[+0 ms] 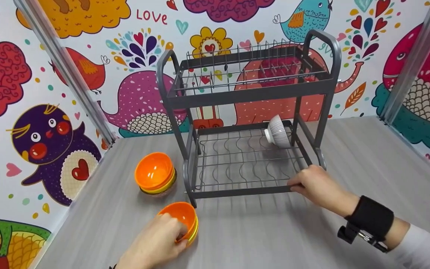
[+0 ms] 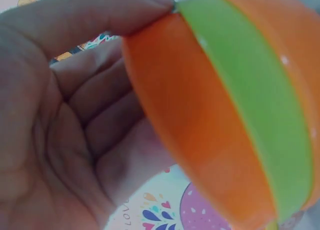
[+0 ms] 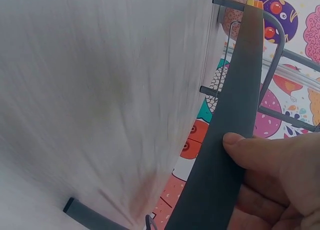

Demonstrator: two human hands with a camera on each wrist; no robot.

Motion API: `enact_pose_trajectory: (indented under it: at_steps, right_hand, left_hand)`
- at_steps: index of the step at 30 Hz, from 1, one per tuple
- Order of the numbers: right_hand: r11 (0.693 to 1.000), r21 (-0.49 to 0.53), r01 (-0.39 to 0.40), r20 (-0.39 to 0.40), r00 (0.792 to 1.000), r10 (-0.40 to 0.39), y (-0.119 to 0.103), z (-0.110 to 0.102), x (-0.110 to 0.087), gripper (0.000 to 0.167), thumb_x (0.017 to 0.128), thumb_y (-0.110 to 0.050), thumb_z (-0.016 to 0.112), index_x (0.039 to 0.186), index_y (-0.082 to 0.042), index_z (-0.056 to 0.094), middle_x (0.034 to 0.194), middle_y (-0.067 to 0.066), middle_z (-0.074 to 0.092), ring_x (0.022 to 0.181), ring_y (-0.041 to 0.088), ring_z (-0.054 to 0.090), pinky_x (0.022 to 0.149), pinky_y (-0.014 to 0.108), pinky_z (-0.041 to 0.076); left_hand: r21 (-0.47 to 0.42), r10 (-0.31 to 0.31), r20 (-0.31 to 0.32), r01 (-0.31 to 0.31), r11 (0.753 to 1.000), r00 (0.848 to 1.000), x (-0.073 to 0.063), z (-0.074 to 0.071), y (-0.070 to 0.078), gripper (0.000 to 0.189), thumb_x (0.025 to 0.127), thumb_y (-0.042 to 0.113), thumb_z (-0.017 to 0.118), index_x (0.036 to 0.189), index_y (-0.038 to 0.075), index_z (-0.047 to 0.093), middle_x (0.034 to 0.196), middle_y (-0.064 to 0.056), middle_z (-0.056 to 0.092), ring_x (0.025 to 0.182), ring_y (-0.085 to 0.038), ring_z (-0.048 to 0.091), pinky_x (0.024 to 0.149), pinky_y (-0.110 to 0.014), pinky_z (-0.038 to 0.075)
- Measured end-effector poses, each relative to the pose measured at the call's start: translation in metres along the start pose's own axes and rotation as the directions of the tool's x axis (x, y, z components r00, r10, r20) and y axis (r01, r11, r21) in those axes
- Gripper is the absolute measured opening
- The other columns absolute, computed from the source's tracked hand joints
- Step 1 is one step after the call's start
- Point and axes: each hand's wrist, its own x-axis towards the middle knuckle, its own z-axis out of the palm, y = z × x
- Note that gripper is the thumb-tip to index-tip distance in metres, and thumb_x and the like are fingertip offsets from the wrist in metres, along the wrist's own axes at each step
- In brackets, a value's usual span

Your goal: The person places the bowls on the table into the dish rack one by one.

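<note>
My left hand (image 1: 157, 237) pinches the rim of a small stack of bowls, an orange bowl (image 1: 180, 210) with a yellow-green one nested against it. Close up in the left wrist view, the green bowl (image 2: 245, 99) lies between two orange layers, and the stack is tilted. At the front right corner of a grey two-tier dish rack (image 1: 233, 192), my right hand (image 1: 319, 186) grips the lower front bar (image 3: 220, 155), thumb on its outer face. A white ribbed bowl (image 1: 280, 134) stands on its side at the lower tier's back right.
Left of the rack, another stack of bowls (image 1: 153, 170) sits on the grey table (image 1: 245, 235), orange on top and yellow beneath. The rack's upper tier (image 1: 248, 93) has upright wire dividers. Cartoon-printed panels (image 1: 140, 101) enclose the back and sides.
</note>
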Motion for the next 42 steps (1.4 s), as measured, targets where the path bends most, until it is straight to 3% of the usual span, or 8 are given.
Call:
enact_pose_trajectory:
  at_steps: [9, 14, 18, 25, 31, 35, 39, 42]
  right_hand:
    - [1.0, 0.004, 0.009, -0.003, 1.0, -0.009, -0.001, -0.001, 0.0, 0.014, 0.076, -0.001, 0.08, 0.079, -0.015, 0.077, 0.072, -0.004, 0.073, 0.062, 0.008, 0.066, 0.058, 0.025, 0.051]
    - [1.0, -0.021, 0.011, -0.005, 1.0, -0.011, 0.0, 0.0, -0.001, 0.015, 0.076, -0.004, 0.08, 0.075, -0.018, 0.074, 0.068, -0.008, 0.07, 0.059, 0.004, 0.061, 0.058, 0.023, 0.044]
    - [1.0, -0.019, 0.0, -0.006, 1.0, 0.0, 0.0, -0.001, -0.002, 0.016, 0.076, -0.003, 0.08, 0.075, -0.018, 0.075, 0.069, -0.009, 0.071, 0.06, 0.004, 0.062, 0.059, 0.025, 0.045]
    - [1.0, -0.002, -0.002, 0.004, 1.0, 0.002, -0.001, 0.0, 0.0, 0.015, 0.077, -0.002, 0.079, 0.076, -0.017, 0.075, 0.069, -0.007, 0.072, 0.061, 0.005, 0.064, 0.058, 0.024, 0.048]
    - [1.0, -0.015, -0.006, 0.052, 0.999, 0.007, -0.004, -0.003, 0.002, 0.019, 0.077, -0.001, 0.079, 0.072, -0.018, 0.072, 0.067, -0.008, 0.069, 0.06, 0.001, 0.058, 0.057, 0.022, 0.045]
    - [0.999, -0.037, -0.012, 0.074, 0.997, 0.015, -0.013, -0.009, 0.004, 0.016, 0.076, -0.002, 0.08, 0.086, -0.014, 0.077, 0.079, -0.004, 0.074, 0.07, 0.008, 0.066, 0.064, 0.027, 0.055]
    - [0.996, -0.009, 0.093, -0.017, 0.995, -0.094, -0.026, -0.016, 0.008, 0.035, 0.074, -0.005, 0.084, 0.107, -0.012, 0.076, 0.1, 0.001, 0.076, 0.091, 0.017, 0.071, 0.077, 0.034, 0.06]
    - [0.97, 0.019, 0.241, -0.11, 0.965, -0.238, -0.038, -0.02, 0.012, 0.045, 0.072, -0.009, 0.086, 0.115, -0.015, 0.073, 0.111, -0.001, 0.073, 0.1, 0.016, 0.068, 0.082, 0.032, 0.06]
  left_hand:
    - [0.137, 0.081, -0.13, -0.063, 0.989, 0.988, -0.008, -0.019, 0.018, 0.01, 0.077, 0.015, 0.078, 0.07, 0.017, 0.071, 0.063, 0.01, 0.065, 0.058, -0.004, 0.05, 0.06, -0.03, 0.049]
    - [0.284, 0.229, -0.273, -0.15, 0.947, 0.934, -0.005, -0.022, 0.027, 0.015, 0.076, 0.018, 0.08, 0.068, 0.021, 0.068, 0.062, 0.009, 0.065, 0.054, -0.01, 0.054, 0.05, -0.03, 0.043]
    - [0.302, 0.303, -0.316, -0.207, 0.93, 0.899, 0.003, -0.022, 0.035, 0.012, 0.076, 0.018, 0.08, 0.072, 0.02, 0.07, 0.062, 0.009, 0.066, 0.054, -0.009, 0.056, 0.05, -0.025, 0.044]
    - [0.387, 0.442, -0.34, -0.305, 0.87, 0.83, 0.021, -0.015, 0.045, 0.022, 0.074, 0.017, 0.081, 0.063, 0.021, 0.062, 0.05, 0.011, 0.051, 0.046, -0.007, 0.051, 0.046, -0.017, 0.034]
    - [0.417, 0.508, -0.316, -0.364, 0.833, 0.801, 0.036, -0.006, 0.055, 0.026, 0.078, 0.02, 0.079, 0.062, 0.022, 0.059, 0.05, 0.013, 0.048, 0.047, -0.004, 0.05, 0.046, -0.015, 0.03]
    - [0.431, 0.546, -0.331, -0.391, 0.813, 0.77, 0.044, -0.001, 0.058, 0.029, 0.08, 0.022, 0.078, 0.059, 0.023, 0.057, 0.049, 0.012, 0.045, 0.046, -0.004, 0.048, 0.047, -0.016, 0.029]
    - [0.442, 0.569, -0.335, -0.408, 0.799, 0.751, 0.049, 0.001, 0.061, 0.033, 0.079, 0.019, 0.076, 0.056, 0.023, 0.053, 0.047, 0.011, 0.04, 0.045, -0.004, 0.045, 0.047, -0.016, 0.025]
    - [0.439, 0.573, -0.327, -0.417, 0.796, 0.751, 0.052, 0.002, 0.062, 0.035, 0.078, 0.017, 0.076, 0.055, 0.023, 0.051, 0.048, 0.011, 0.038, 0.045, -0.004, 0.042, 0.047, -0.016, 0.022]
